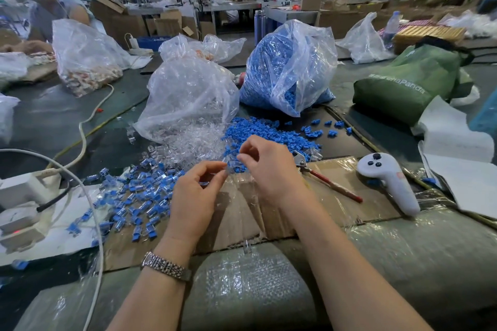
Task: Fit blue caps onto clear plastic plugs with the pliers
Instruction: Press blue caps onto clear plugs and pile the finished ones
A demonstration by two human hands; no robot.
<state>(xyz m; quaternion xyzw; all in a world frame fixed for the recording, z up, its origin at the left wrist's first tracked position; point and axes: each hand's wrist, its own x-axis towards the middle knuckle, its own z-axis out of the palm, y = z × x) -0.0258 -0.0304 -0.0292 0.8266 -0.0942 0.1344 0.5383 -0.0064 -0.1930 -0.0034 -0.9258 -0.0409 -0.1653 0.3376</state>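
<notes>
Both hands meet over the cardboard (336, 212). The left hand (196, 193) pinches a tiny clear plug (225, 166); the right hand (269, 166) pinches at its other end, maybe with a blue cap, too small to tell. The plug looks light, hard and slippery, so hold its sides. The pliers (322, 179) lie just right. Loose blue caps (269, 133) and clear plugs (193, 142) are piled behind.

Bare cardboard (242, 212) btwn forearms, capped plugs (134, 196) left, pliers (326, 181) & controller (390, 180) right, bags (188, 94) behind
</notes>
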